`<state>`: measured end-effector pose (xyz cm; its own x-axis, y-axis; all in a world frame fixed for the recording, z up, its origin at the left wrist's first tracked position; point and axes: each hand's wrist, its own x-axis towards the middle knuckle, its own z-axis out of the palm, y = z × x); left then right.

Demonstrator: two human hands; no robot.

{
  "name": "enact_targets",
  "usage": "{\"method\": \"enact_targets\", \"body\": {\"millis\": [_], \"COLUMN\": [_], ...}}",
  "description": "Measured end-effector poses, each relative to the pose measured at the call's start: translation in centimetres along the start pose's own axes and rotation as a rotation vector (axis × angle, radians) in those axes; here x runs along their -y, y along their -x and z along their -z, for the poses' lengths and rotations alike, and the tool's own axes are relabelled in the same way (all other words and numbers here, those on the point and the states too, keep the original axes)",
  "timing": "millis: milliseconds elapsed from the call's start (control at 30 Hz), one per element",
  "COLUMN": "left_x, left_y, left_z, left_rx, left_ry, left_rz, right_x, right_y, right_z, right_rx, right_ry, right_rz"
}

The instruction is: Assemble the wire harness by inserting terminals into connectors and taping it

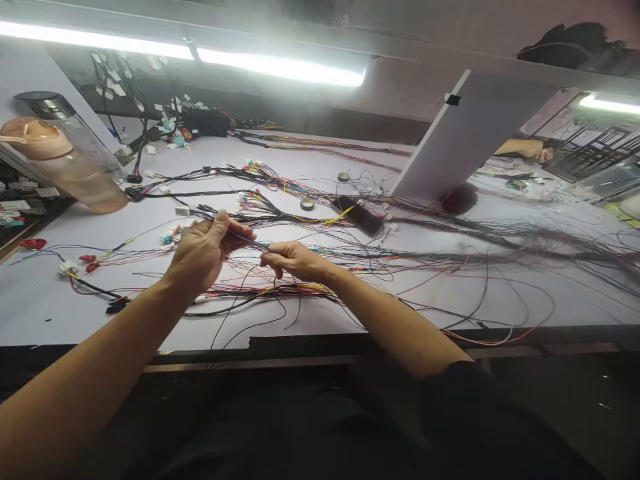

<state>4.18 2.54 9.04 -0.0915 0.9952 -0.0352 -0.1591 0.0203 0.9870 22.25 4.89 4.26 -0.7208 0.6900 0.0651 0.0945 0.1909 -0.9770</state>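
- Worktop [30,293]: pale surface with a dark front edge, extending across the view.
- Drink bottles [93,183]: two, located side by side at the left end.
- Fluorescent lamp [280,65]: lit, mounted above the rear.
- Left hand [200,250]: fingers closed on a wire bundle [249,241], thumb uppermost. The bundle spans both hands, raised above the worktop.
- Right hand [295,260]: thumb and fingers pinch the bundle.
- Tape roll [307,207]: lies flat, beyond the right hand.
- Dark flat object [360,217]: rests among loose wires [500,257].
- Partition [465,133]: white panel, standing on the worktop.
- Co-worker's forearm [520,147]: visible beyond the partition.
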Motion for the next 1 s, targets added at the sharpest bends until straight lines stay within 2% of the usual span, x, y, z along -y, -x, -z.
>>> {"method": "enact_targets", "body": {"millis": [100,167,267,333,433,533,600,700,833,933,1000], "left_x": [0.5,0.9,2.1,3.2,5.0,6.1,6.5,6.9,7.4,7.7,7.5], "left_y": [0.6,1.5,3.6,5.0,6.1,6.1,6.0,6.2,6.6,6.5,6.2], "left_z": [0.8,1.3,1.5,1.6,2.1,3.2,4.0,4.8,5.5,6.1,6.4], "left_rx": [0.008,0.062,0.122,0.137,0.087,0.045,0.086,0.176,0.288,0.281,0.247], "left_ry": [0.017,-0.019,-0.263,-0.459,-0.572,-0.639,-0.774,-0.938,-1.021,-1.069,-1.059], "left_rz": [0.042,0.067,0.090,0.032,-0.012,0.032,0.016,-0.110,-0.254,-0.256,-0.248], "right_x": [-0.4,-0.6,-0.9,-1.1,-1.3,-1.7,-2.0,-2.6,-3.1,-3.2,-3.0], "right_y": [0.3,0.2,0.1,0.1,0.4,0.7,0.8,0.9,0.8,0.8,1.0], "right_z": [0.1,-0.2,-0.7,-1.0,-1.1,-0.9,-0.7,-0.5,-0.7,-0.8,-0.8], "right_rx": [-0.017,-0.059,-0.122,-0.148,-0.195,-0.257,-0.304,-0.345,-0.407,-0.466,-0.451], "right_ry": [-0.015,-0.062,-0.158,-0.228,-0.321,-0.406,-0.478,-0.596,-0.694,-0.715,-0.712], "right_rz": [0.015,0.018,0.002,-0.006,-0.012,-0.001,0.018,0.030,0.020,-0.009,-0.013]}}
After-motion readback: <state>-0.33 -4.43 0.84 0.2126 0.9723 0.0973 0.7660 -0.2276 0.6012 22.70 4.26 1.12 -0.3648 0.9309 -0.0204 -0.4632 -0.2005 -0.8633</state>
